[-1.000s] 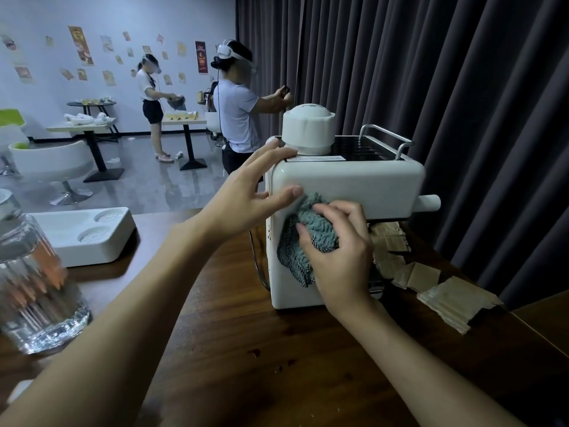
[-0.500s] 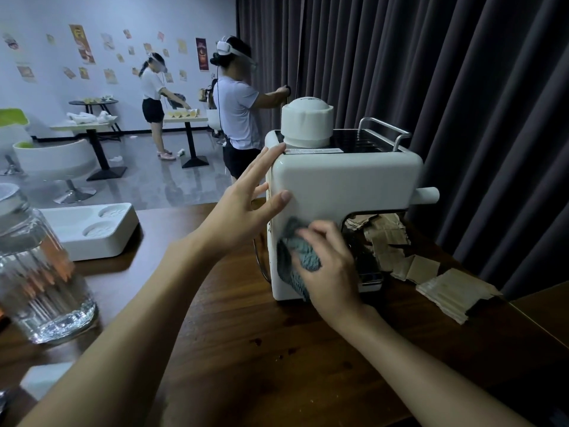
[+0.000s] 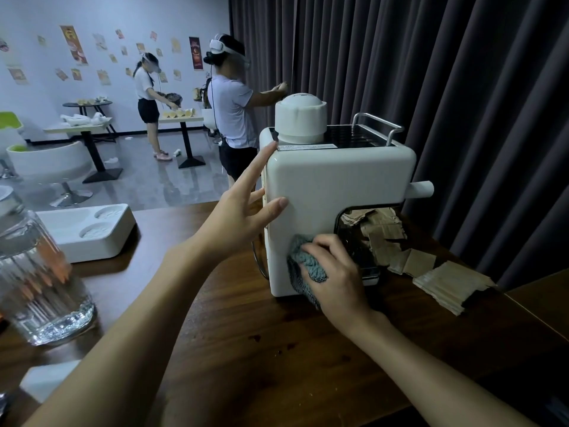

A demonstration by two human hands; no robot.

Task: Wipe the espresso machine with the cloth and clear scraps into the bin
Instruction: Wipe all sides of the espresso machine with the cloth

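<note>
**A:** Wiping question. The espresso machine (image 3: 332,186) sits toward the far edge of the table (image 3: 246,349); the right hand (image 3: 335,272) has its fingers curled over a bunched grey-blue cloth (image 3: 303,266) and presses it low on the front face, near the bottom left corner. Decent way to do it?

**B:** Looks fine to me. The left hand (image 3: 243,208) is wide, fingers straight and spread against the machine's left side with the thumb on the front, so it braces the body against the push. I'd call that the main thing, since a box like this probably slides on polished wood.

**A:** Anything to watch?

**B:** A few, just my read:
- flatten the cloth a bit; a tight wad only touches a small patch
- work in overlapping strokes across the panel and round the curved edges
- go easy at the dark recess right beside the cloth; brown paper scraps (image 3: 431,272) are stuffed in there and spill out along the table's far right edge, and a careless swipe could drag them about
- there's a glass jar (image 3: 40,288) at the near left edge, well apart from the machine; that's one for the elbow, not the cloth

**A:** And the bin?

**B:** Can't see one anywhere. The scraps aren't cleared yet, so that part is all ahead.
</note>
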